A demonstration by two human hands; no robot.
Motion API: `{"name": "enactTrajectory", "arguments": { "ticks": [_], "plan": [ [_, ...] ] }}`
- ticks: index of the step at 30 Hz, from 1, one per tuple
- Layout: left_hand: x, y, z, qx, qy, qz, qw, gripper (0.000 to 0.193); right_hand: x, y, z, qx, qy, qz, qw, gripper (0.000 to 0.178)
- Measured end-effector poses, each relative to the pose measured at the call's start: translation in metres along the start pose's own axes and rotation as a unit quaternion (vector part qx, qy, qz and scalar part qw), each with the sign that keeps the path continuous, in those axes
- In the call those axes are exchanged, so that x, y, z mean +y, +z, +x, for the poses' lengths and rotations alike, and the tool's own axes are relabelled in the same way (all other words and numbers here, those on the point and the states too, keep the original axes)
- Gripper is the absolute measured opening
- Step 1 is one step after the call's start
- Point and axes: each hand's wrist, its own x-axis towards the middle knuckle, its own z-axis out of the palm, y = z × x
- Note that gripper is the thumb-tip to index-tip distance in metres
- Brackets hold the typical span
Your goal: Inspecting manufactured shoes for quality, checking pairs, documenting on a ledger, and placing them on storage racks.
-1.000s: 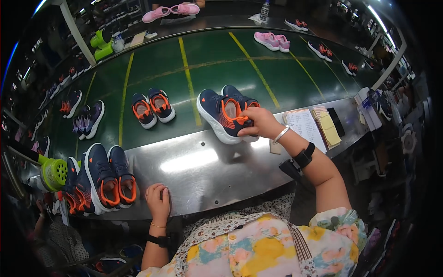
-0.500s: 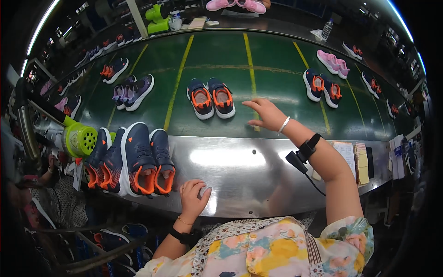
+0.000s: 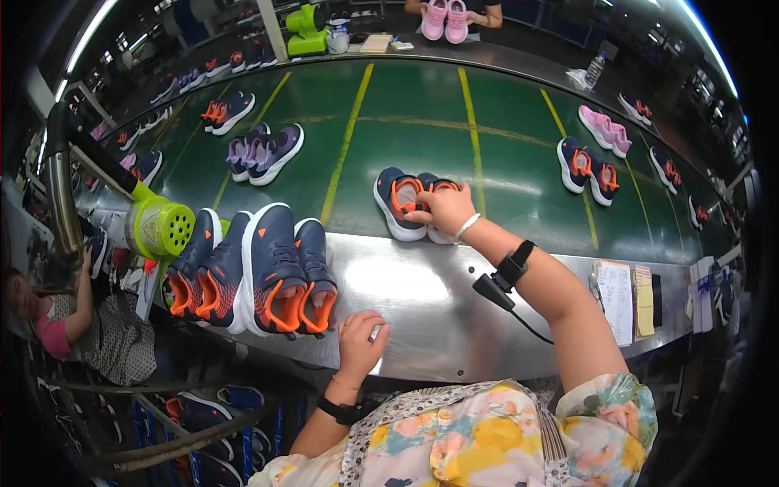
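Observation:
My right hand (image 3: 447,213) is closed on a pair of navy sneakers with orange linings, thumb and fingers at their openings. The left sneaker (image 3: 393,195) of this pair shows well; my fingers partly cover the other. They stand at the near edge of the green conveyor belt (image 3: 406,101). My left hand (image 3: 361,347) rests curled at the front of the metal table (image 3: 422,325). A small silvery bit shows by its thumb, too small to name. Left of that hand, several navy and orange sneakers (image 3: 272,268) stand in a row.
A green blower nozzle (image 3: 165,229) juts in beside the sneaker row. Purple sneakers (image 3: 272,154), pink sneakers (image 3: 604,130) and more navy pairs lie on the belt. Notepads (image 3: 617,296) lie at the table's right. Across the belt a person holds pink shoes (image 3: 445,20).
My right hand has gone from open beside the sneaker pair to gripping it, and the pair is nearer the metal table. My left hand's fingers have curled in. The view has shifted slightly.

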Motion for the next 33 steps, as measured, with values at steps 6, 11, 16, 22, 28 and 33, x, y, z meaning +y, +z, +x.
{"name": "enactTrajectory", "arguments": {
  "ticks": [6,11,16,22,28,33],
  "plan": [
    [0.0,-0.003,-0.001,-0.016,-0.012,0.035,0.999,0.008,-0.007,-0.021,-0.175,0.016,-0.014,0.025,0.999,0.043],
    [0.014,0.012,0.022,-0.106,-0.075,-0.04,0.991,0.022,-0.003,-0.001,-0.265,0.086,-0.055,0.098,0.99,0.031],
    [0.061,0.041,0.037,-0.228,-0.139,-0.238,0.934,0.058,0.014,0.005,-0.293,0.298,0.108,0.195,0.928,0.029],
    [0.075,0.056,0.021,-0.244,-0.006,-0.145,0.959,0.067,0.016,0.03,-0.286,0.137,0.232,0.47,0.84,0.055],
    [0.071,0.05,0.011,-0.213,-0.338,-0.51,0.762,0.041,0.025,0.061,-0.288,0.198,0.236,0.738,0.6,0.037],
    [0.077,0.039,0.01,-0.212,-0.372,-0.607,0.67,0.03,0.015,0.064,-0.3,0.183,0.184,0.849,0.461,0.03]
  ]
}}
